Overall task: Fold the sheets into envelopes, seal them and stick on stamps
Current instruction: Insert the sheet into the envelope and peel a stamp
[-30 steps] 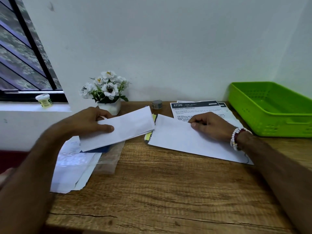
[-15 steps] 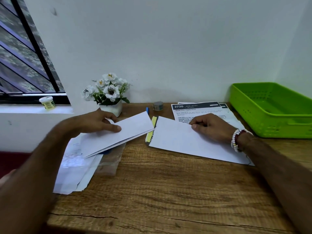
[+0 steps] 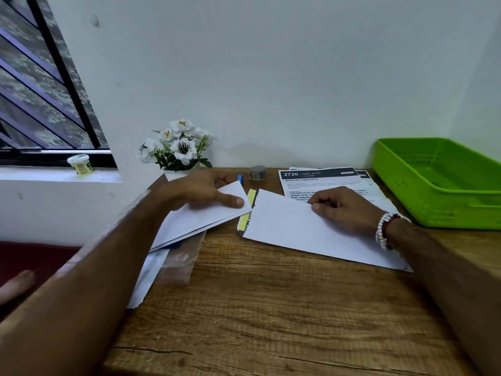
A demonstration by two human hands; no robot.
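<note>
so the left hand [image 3: 200, 189] has its fingers pinching the long white paper envelope [image 3: 206, 221] right beside the flat white sheet [image 3: 292, 229] slanting across the wooden desk [image 3: 271, 308], and the right hand [image 3: 344, 207] has its fingers curled on the sheet's far edge, gripping or not, can't tell

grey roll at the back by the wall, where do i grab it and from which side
Pinch the grey roll across its curved sides, coming down from above and the front. It stands on its flat end, short and round, so the sides likely give the hold. The wall is close behind it and a printed sheet lies to its right.
</note>
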